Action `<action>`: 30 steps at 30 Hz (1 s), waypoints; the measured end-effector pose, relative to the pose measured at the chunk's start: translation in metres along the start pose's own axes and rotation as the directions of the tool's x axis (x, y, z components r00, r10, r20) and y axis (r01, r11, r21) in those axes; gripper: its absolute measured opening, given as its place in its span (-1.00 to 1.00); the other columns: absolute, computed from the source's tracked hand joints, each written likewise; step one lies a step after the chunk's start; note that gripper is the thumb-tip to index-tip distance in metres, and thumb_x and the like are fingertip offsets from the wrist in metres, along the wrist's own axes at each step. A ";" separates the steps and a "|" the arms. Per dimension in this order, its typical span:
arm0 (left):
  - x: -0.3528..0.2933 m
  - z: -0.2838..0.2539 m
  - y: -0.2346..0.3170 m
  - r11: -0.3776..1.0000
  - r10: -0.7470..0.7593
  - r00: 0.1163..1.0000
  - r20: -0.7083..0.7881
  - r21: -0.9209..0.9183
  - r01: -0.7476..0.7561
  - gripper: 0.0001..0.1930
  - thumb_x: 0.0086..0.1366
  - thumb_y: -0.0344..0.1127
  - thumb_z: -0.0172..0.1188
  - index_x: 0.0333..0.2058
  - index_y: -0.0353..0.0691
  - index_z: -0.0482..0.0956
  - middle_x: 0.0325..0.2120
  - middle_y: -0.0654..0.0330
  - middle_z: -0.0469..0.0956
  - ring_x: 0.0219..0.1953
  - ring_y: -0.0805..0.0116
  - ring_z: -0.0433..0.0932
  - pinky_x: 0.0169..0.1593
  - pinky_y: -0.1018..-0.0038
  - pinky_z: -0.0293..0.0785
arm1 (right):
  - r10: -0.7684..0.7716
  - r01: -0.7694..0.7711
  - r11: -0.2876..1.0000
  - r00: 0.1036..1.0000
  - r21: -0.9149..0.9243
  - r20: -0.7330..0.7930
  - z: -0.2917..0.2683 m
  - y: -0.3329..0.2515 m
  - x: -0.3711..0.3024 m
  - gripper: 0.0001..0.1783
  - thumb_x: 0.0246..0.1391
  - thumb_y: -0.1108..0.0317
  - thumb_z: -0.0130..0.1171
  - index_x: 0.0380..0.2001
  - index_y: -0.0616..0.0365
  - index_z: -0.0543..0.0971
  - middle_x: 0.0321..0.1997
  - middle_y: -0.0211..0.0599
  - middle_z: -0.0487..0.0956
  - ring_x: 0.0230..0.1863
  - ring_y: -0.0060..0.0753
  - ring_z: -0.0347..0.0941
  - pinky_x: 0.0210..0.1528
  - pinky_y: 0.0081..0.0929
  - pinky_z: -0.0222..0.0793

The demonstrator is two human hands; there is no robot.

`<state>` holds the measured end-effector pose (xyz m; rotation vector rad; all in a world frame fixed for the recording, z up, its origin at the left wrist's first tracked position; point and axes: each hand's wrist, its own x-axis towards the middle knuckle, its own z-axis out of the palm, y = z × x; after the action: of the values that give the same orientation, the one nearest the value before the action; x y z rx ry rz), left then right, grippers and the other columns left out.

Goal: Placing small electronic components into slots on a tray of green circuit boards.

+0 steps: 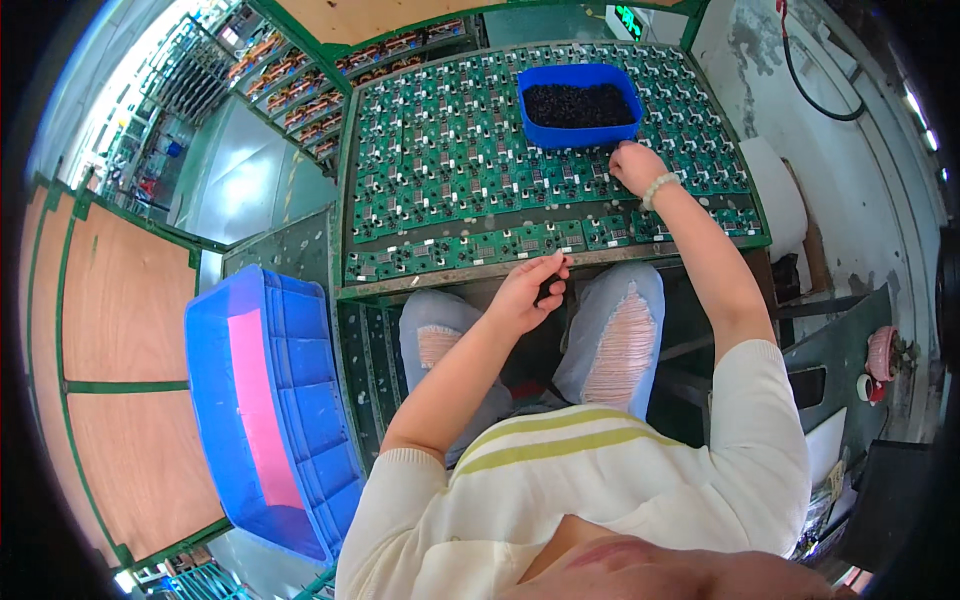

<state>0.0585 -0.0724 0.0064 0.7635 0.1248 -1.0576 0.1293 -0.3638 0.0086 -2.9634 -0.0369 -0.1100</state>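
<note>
Rows of green circuit boards [440, 185] with small white and black parts cover the bench before me. My right hand [637, 168], with a beaded bracelet at the wrist, reaches over the boards. Its fingers are pinched together and point down at a board just below the blue bin; what they hold is too small to tell. In the blue bin [580, 138] lies a heap of small black components [577, 104]. My left hand [535, 292] is by the bench's front edge, fingers curled and thumb against the forefinger. Something dark shows inside it, but I cannot make it out.
A large blue crate [305, 400] with a pink sheet [262, 400] stands at my left. Racks of parts [290, 90] are beyond the bench's far left. To the right are a stained wall [760, 60] and a side surface with a phone [806, 386].
</note>
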 end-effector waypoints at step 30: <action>-0.015 -0.055 0.104 0.964 0.264 0.946 -0.186 0.071 -0.255 -0.80 0.30 -0.28 0.01 -0.23 -0.31 0.43 -0.52 0.22 0.44 -0.62 0.53 0.30 -0.70 0.69 0.08 | -0.483 0.455 0.792 0.875 -0.407 0.038 -0.006 -0.148 0.107 -0.87 -0.22 0.36 0.08 -0.73 -0.03 0.56 -0.61 -0.43 0.54 -0.29 -0.44 0.41 -0.07 -0.39 0.14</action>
<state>0.1509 0.0008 0.0248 0.8986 0.1623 -0.7367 0.2305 -0.2169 0.0482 -3.2810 -0.8505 -0.3189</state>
